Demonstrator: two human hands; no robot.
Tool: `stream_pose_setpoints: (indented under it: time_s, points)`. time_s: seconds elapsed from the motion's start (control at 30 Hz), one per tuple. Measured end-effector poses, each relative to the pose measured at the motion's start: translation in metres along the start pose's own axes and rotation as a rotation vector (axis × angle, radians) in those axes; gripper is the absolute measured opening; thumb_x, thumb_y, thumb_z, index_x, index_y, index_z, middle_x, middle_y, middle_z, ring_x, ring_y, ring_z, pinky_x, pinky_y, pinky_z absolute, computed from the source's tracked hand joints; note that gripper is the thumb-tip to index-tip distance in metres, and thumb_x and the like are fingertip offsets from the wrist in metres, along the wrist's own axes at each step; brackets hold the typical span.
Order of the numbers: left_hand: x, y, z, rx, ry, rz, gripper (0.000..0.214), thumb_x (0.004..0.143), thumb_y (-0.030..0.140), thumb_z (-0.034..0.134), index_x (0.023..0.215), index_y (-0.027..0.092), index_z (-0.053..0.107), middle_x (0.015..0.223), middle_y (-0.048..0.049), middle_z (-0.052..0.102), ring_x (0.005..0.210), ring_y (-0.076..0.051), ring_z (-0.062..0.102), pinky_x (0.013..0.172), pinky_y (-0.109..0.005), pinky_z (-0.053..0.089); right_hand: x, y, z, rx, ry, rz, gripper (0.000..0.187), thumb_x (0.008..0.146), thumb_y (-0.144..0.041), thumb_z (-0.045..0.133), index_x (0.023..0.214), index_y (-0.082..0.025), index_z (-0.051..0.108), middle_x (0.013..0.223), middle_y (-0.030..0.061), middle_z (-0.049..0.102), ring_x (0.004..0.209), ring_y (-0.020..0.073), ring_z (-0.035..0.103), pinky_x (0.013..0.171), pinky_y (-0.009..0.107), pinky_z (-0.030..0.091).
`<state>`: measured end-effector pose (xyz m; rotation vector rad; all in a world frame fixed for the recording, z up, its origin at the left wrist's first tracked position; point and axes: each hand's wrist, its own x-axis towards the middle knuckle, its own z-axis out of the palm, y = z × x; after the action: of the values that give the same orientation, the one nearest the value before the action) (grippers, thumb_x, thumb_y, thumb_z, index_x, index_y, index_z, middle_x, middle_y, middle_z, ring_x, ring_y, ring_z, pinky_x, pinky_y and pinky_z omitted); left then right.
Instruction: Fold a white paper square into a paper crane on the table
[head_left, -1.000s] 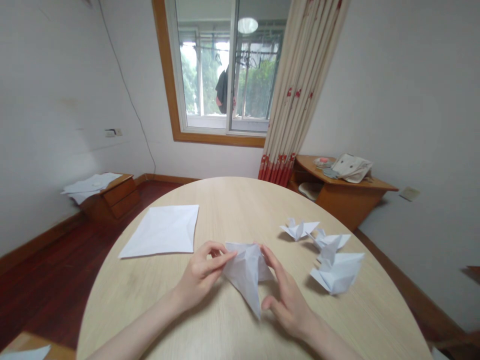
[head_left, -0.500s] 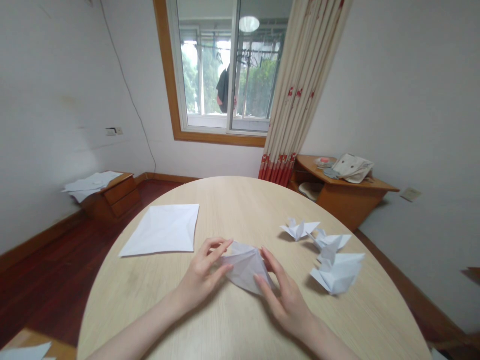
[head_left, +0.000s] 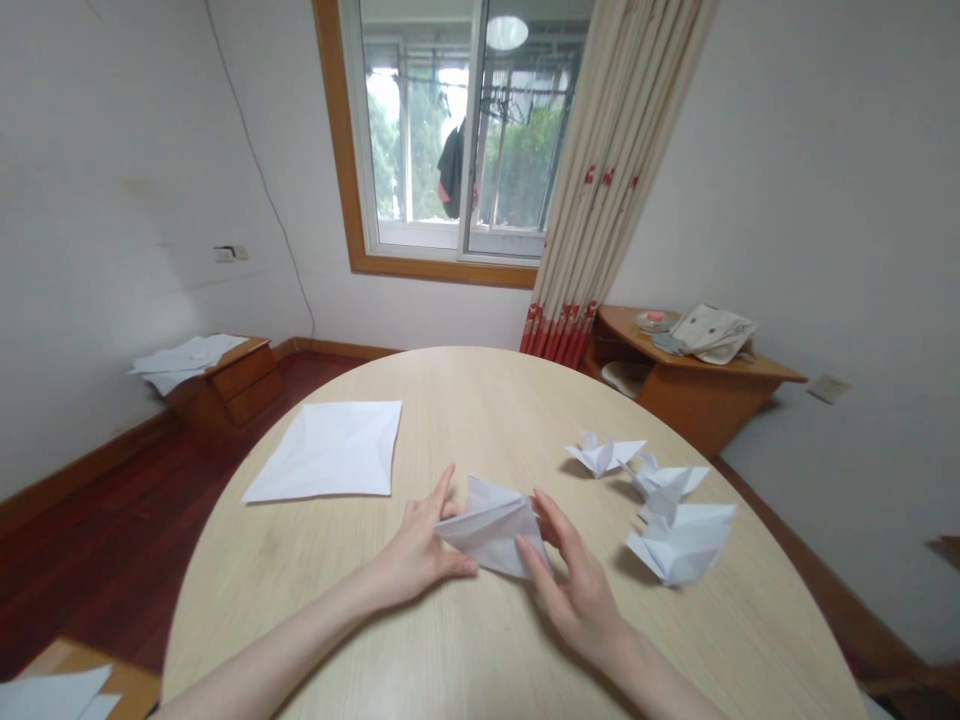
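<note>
A partly folded white paper [head_left: 491,525] lies low on the round wooden table [head_left: 465,410], between my two hands. My left hand [head_left: 420,545] grips its left edge, thumb under the fold and a finger pointing up. My right hand [head_left: 574,590] presses its right side with fingers and thumb closed on the paper. A flat white sheet [head_left: 326,450] with creases lies to the left, apart from my hands.
Three folded paper figures [head_left: 675,535] sit on the table's right side. A low wooden cabinet [head_left: 221,375] with papers stands at the left wall, a corner desk [head_left: 694,370] with a bag at the right. Window and curtain lie beyond.
The folded paper came down from a raised, pointed shape to lie flatter on the table. Both hands shifted lower onto it, and the view tilted slightly.
</note>
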<state>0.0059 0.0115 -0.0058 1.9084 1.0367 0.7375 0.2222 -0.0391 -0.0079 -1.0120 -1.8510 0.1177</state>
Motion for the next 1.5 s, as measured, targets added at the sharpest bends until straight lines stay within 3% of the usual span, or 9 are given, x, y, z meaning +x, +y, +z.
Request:
stream_pose_setpoints:
  time_s: [0.17,0.3,0.4,0.47,0.73,0.87,1.07,1.3,1.5]
  points:
    - [0.001,0.003,-0.001,-0.112,0.071,0.007,0.092,0.074,0.023,0.073,0.150,0.019,0.020,0.110,-0.0086,0.063,0.105,-0.025,0.057,0.103,-0.046,0.033,0.001,0.000,0.000,0.052,-0.006,0.076,0.057,0.094,-0.018,0.047,0.146,-0.025,0.026,0.131,0.0150,0.055,0.115,0.0232,0.060,0.090,0.037,0.056]
    - [0.004,0.007,-0.003,-0.324,0.111,0.050,0.066,0.077,0.020,0.066,0.139,0.017,0.041,0.089,-0.0013,0.060,0.084,-0.017,0.059,0.086,-0.033,0.046,0.004,-0.002,-0.002,0.087,-0.012,0.125,0.057,0.092,-0.019,0.048,0.145,-0.024,0.028,0.118,0.0121,0.060,0.108,0.0223,0.062,0.085,0.035,0.057]
    - [0.005,0.010,-0.005,-0.295,0.149,0.094,0.029,0.076,0.023,0.068,0.104,0.016,0.067,0.082,-0.0015,0.060,0.078,-0.017,0.058,0.075,-0.029,0.047,0.006,-0.003,-0.002,0.085,0.019,0.154,0.056,0.091,-0.022,0.052,0.143,-0.024,0.032,0.115,0.0110,0.060,0.104,0.0222,0.062,0.082,0.034,0.058]
    - [0.005,0.013,-0.007,-0.227,0.180,0.127,0.012,0.076,0.027,0.069,0.082,0.016,0.070,0.080,-0.0025,0.062,0.077,-0.018,0.058,0.072,-0.028,0.045,0.006,-0.003,-0.002,0.081,0.027,0.179,0.055,0.090,-0.023,0.053,0.141,-0.024,0.035,0.112,0.0106,0.060,0.101,0.0220,0.063,0.081,0.035,0.058]
    - [0.002,0.019,-0.010,-0.236,0.167,0.043,0.019,0.082,0.030,0.059,0.084,0.017,0.073,0.086,-0.0047,0.074,0.081,-0.021,0.063,0.075,-0.029,0.046,0.011,-0.008,-0.007,0.056,0.003,0.193,0.034,0.087,-0.025,0.056,0.121,-0.022,0.052,0.105,0.0084,0.067,0.093,0.0215,0.066,0.076,0.031,0.057]
    - [0.003,0.022,-0.013,-0.183,0.208,0.058,0.023,0.083,0.032,0.057,0.080,0.018,0.074,0.083,-0.0048,0.073,0.079,-0.020,0.063,0.074,-0.029,0.046,0.013,-0.011,-0.008,0.061,-0.038,0.186,0.025,0.087,-0.026,0.055,0.111,-0.021,0.056,0.092,0.0061,0.069,0.078,0.0192,0.067,0.071,0.028,0.056]
    - [0.001,0.024,-0.013,-0.078,0.219,0.100,0.033,0.087,0.042,0.053,0.079,0.017,0.072,0.078,-0.0052,0.070,0.074,-0.019,0.060,0.067,-0.026,0.043,0.013,-0.010,-0.006,0.110,-0.162,0.261,0.029,0.086,-0.027,0.053,0.114,-0.020,0.053,0.071,-0.0011,0.063,0.060,0.0152,0.061,0.056,0.025,0.050]
    - [0.000,0.021,-0.009,-0.176,0.119,0.046,0.030,0.085,0.042,0.055,0.080,0.016,0.071,0.077,-0.0033,0.071,0.072,-0.018,0.061,0.065,-0.025,0.044,0.013,-0.017,-0.006,0.329,-0.343,0.409,0.030,0.087,-0.031,0.052,0.114,-0.021,0.043,0.073,-0.0001,0.073,0.062,0.0169,0.067,0.056,0.025,0.048]
    - [0.000,0.015,-0.006,-0.236,0.047,-0.023,0.022,0.078,0.035,0.062,0.075,0.017,0.073,0.071,-0.0013,0.071,0.064,-0.016,0.059,0.059,-0.024,0.041,0.014,-0.019,-0.006,0.354,-0.416,0.483,0.022,0.090,-0.041,0.050,0.095,-0.020,0.054,0.066,-0.0007,0.068,0.053,0.0147,0.060,0.045,0.022,0.039]
